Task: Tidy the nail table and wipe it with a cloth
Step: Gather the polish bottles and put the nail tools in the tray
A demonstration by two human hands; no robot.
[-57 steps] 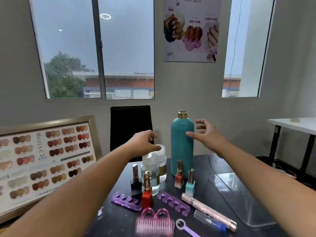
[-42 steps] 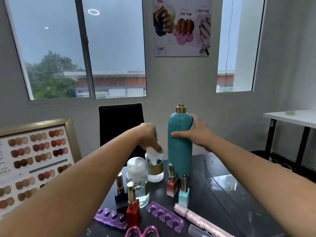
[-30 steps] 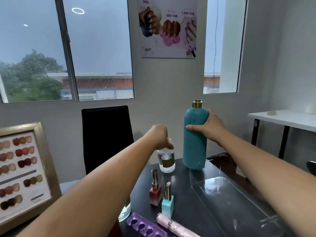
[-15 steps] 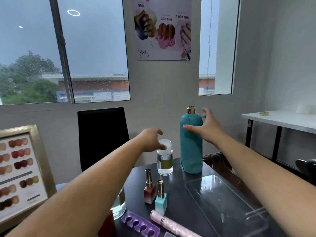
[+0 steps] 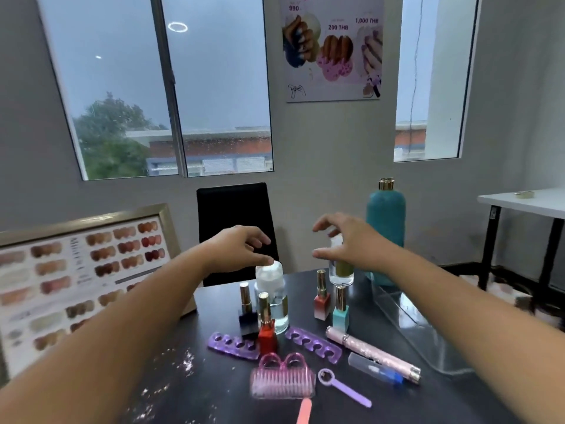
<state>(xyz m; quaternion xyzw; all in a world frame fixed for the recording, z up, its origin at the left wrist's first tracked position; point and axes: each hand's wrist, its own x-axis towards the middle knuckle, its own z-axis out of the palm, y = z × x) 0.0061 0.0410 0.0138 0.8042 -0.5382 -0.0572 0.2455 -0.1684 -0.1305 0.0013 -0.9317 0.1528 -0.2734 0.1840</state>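
The nail table [image 5: 214, 316] has a dark top. Its far edge runs just behind the bottles, with a black chair [image 5: 235, 228] close beyond it. A framed colour chart [image 5: 82, 270] stands at the left edge. A clear tray [image 5: 412, 332] lies along the right side, and a tall teal bottle [image 5: 385, 234] stands at the tray's far end, near the back edge. The barest stretch is the near left part, speckled with white dust [image 5: 174, 374].

The middle is crowded. A red polish bottle [image 5: 267, 330] stands with a purple toe separator [image 5: 230, 345] beside it, and nearer the person lie a pink brush [image 5: 282, 377], a pink pen [image 5: 373, 353] and a purple ring tool [image 5: 342, 387].

The left hand [image 5: 241, 246] hovers over the white cap of a clear pump bottle [image 5: 270, 289], its fingers loosely curved and holding nothing. The thumb tip is so near the cap that contact cannot be judged. The right hand [image 5: 351, 240] is spread wide, thumb and fingers apart. It sits in front of a second clear bottle [image 5: 341, 272] with an olive band, partly hiding it, and grips nothing that shows. A gap separates the 2 hands.
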